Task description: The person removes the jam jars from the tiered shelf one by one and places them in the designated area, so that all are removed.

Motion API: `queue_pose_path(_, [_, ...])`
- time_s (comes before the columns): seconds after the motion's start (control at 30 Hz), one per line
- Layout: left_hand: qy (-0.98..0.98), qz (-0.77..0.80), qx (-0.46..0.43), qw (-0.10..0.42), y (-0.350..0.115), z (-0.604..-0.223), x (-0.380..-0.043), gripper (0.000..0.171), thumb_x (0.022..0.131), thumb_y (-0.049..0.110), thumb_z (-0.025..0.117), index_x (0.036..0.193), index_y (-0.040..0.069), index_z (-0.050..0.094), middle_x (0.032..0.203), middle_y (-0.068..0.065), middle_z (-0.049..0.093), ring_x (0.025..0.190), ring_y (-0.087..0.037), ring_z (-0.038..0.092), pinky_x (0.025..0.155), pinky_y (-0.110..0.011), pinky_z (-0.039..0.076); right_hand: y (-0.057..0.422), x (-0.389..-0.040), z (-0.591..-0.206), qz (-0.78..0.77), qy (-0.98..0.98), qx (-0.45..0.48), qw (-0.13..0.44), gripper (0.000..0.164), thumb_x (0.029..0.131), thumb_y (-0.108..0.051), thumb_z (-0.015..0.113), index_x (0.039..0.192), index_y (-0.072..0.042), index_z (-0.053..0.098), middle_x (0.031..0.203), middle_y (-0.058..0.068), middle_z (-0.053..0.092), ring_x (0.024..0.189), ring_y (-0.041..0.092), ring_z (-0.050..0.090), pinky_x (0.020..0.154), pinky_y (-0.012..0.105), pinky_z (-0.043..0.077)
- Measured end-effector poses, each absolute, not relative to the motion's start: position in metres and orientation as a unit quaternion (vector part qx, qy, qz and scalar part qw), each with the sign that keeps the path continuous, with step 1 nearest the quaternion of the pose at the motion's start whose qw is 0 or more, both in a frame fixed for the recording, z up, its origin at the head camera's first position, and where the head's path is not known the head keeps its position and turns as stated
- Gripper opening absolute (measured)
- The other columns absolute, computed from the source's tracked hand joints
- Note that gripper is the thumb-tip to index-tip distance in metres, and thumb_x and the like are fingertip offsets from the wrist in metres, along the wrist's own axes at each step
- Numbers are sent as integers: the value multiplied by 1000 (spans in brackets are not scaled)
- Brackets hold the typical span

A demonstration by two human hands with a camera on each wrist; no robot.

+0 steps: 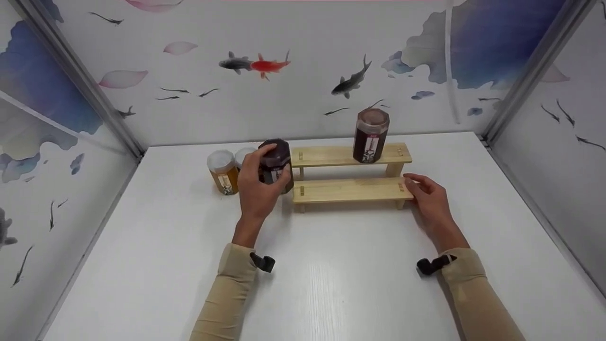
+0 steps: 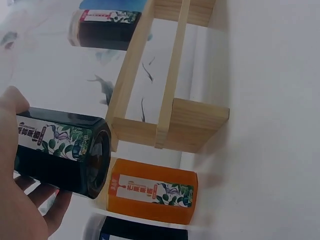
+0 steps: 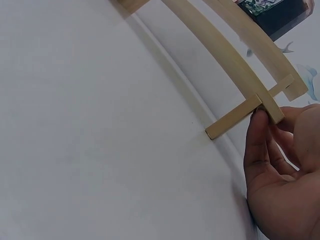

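Observation:
My left hand [image 1: 259, 189] grips a dark jam jar [image 2: 60, 150] with a dark lid, fingers and thumb around it. In the head view this jar is raised at the left end of a two-tier wooden stand [image 1: 350, 190]. My right hand [image 1: 432, 196] pinches the right end of the lower tier between thumb and fingers, as the right wrist view also shows. Another dark jar [image 1: 370, 137] with a label stands on the upper tier, right of its middle. Behind my left hand, an orange jar [image 2: 152, 191] with a label stands beside the stand, partly hidden in the head view.
Left of my left hand, an amber jar [image 1: 223, 173] with a pale lid stands on the white table [image 1: 326, 274]. A printed panel [image 1: 303, 109] with fish rises behind the table, and metal posts [image 1: 535, 66] frame the corners.

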State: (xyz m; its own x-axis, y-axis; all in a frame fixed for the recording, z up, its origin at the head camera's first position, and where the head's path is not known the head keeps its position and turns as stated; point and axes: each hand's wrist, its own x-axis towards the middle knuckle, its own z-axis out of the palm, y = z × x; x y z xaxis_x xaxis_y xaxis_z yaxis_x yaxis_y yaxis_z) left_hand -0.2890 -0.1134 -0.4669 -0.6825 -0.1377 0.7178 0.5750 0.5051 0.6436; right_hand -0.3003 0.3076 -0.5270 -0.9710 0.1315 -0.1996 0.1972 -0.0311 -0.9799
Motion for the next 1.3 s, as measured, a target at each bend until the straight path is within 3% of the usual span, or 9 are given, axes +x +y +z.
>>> queue_pose_path(0.2, [-817, -453, -100, 342, -122, -477, -292, 47, 92, 35, 86, 136, 29, 71, 126, -6, 65, 122, -20, 65, 102, -46, 62, 308, -301, -527, -719, 684, 117, 29, 57, 104, -43, 72, 153, -16, 60, 135, 3, 61, 121, 15, 64, 97, 18, 59])
queue_pose_path(0.47, [-842, -426, -98, 316, -129, -491, -296, 43, 89, 32, 88, 129, 26, 74, 120, -7, 64, 118, -22, 66, 99, -46, 62, 309, -302, -527, -707, 698, 111, 19, 53, 106, -38, 70, 152, -13, 61, 127, 1, 64, 108, 8, 67, 87, 16, 59])
queue_pose_path(0.83, [-839, -471, -137, 236, -132, -504, -297, 43, 86, 24, 92, 124, 28, 74, 126, -6, 58, 122, -24, 62, 98, -46, 62, 311, -303, -531, -699, 705, 116, 17, 53, 106, -41, 71, 152, -15, 62, 128, 0, 64, 111, 9, 67, 90, 16, 59])
queue_pose_path(1.07, [-830, -497, -147, 207, -137, -508, -299, 48, 86, 22, 92, 128, 33, 73, 126, -6, 56, 120, -23, 62, 95, -47, 62, 309, -303, -530, -704, 701, 112, 24, 55, 104, -44, 71, 151, -17, 62, 133, 2, 64, 117, 11, 66, 93, 16, 59])
queue_pose_path(1.3, [-820, -520, -160, 179, -140, -505, -301, 63, 85, 24, 94, 141, 30, 66, 136, -4, 58, 127, -23, 61, 104, -51, 59, 309, -302, -530, -729, 677, 105, 20, 55, 105, -39, 72, 152, -12, 60, 131, 4, 62, 118, 11, 67, 96, 18, 59])
